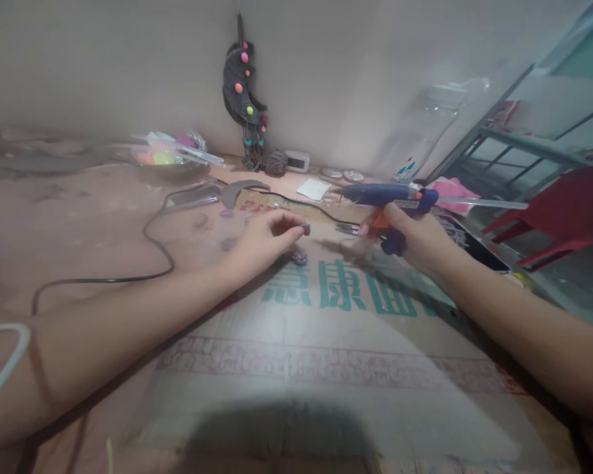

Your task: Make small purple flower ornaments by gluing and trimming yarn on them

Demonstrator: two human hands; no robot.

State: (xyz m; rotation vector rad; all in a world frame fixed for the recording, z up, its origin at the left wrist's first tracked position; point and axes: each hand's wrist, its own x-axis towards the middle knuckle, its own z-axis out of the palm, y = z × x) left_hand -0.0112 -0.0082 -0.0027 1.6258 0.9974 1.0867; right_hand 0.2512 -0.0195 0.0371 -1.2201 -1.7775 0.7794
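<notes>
My right hand (pixel 410 234) is wrapped round the handle of a blue hot glue gun (pixel 385 194), whose nozzle points left and whose clear glue stick (pixel 484 203) sticks out at the back. My left hand (pixel 269 240) pinches a small greyish-purple piece (pixel 305 228) between thumb and fingertips, left of the nozzle. Just below it, a similar purple-grey piece (pixel 299 257) lies on the printed cardboard sheet (pixel 286 329). Small scissors (pixel 346 229) rest between the two hands.
A decorated dark crescent (pixel 237 85) leans on the wall beside a yarn ball (pixel 277 162). At the back left is a bowl (pixel 172 170) of coloured items. A black cord (pixel 165 253) crosses the table. A plastic bottle (pixel 425 131) and red chair (pixel 568 210) are right.
</notes>
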